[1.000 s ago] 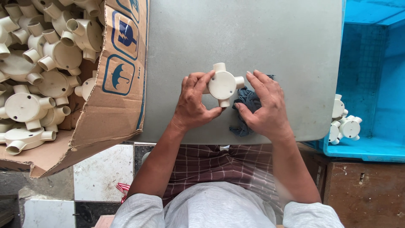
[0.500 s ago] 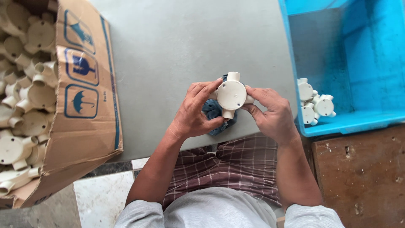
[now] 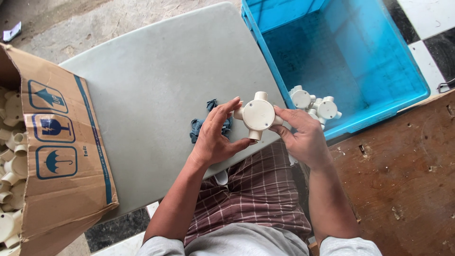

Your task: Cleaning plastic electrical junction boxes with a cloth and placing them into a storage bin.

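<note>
- Hands meet over the near edge of a grey table (image 3: 156, 90): the left hand (image 3: 215, 137) and the right hand (image 3: 303, 135) together hold a cream plastic pipe fitting (image 3: 258, 115), round with a flat lid and four short stubs.
- Left fingers (image 3: 227, 110) curl against the fitting's left side, thumb under its bottom stub; right fingers close on its right side. Both hands are closed on it, lifted off the tabletop.
- Just left of the grip and partly behind the left hand, a crumpled dark blue cloth (image 3: 196, 129) lies on the table.
- Right of the grip and beyond it stands a blue plastic crate (image 3: 369, 57); a few similar fittings (image 3: 315, 106) sit in its near corner, close to the right fingertips.
- Far left of the grip, an open cardboard box (image 3: 61, 156) holds many more cream fittings (image 3: 10, 161).
- Below the right forearm is a worn brown wooden surface (image 3: 403, 185).
- Beyond the table the ground is bare concrete; black and white tiles (image 3: 433, 35) show at the far right.
</note>
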